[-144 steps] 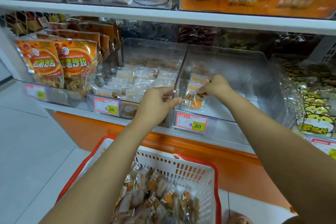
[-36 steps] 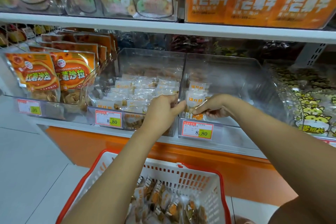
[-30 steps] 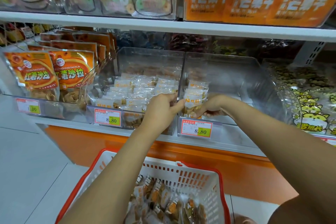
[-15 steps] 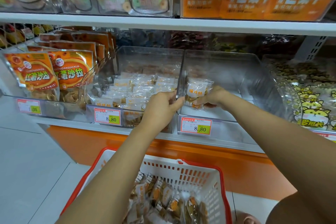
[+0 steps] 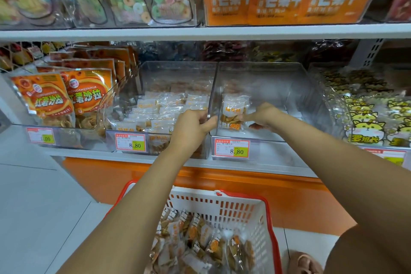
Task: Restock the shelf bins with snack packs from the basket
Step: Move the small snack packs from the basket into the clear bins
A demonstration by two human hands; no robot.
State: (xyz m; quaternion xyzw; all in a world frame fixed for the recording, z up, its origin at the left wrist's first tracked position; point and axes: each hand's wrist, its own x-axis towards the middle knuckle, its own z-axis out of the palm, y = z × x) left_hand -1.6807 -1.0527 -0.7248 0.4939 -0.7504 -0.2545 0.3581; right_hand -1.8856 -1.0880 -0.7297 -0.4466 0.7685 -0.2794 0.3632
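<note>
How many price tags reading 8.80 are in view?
2. The left 8.80 tag is on the fuller bin, below the left hand. The right 8.80 tag is on the nearly empty bin, below the right hand holding a snack pack. The far-right tag is unreadable.

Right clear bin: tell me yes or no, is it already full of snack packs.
No: the right clear bin holds only a few snack packs at its front left corner; the rest of its floor is bare.
</note>
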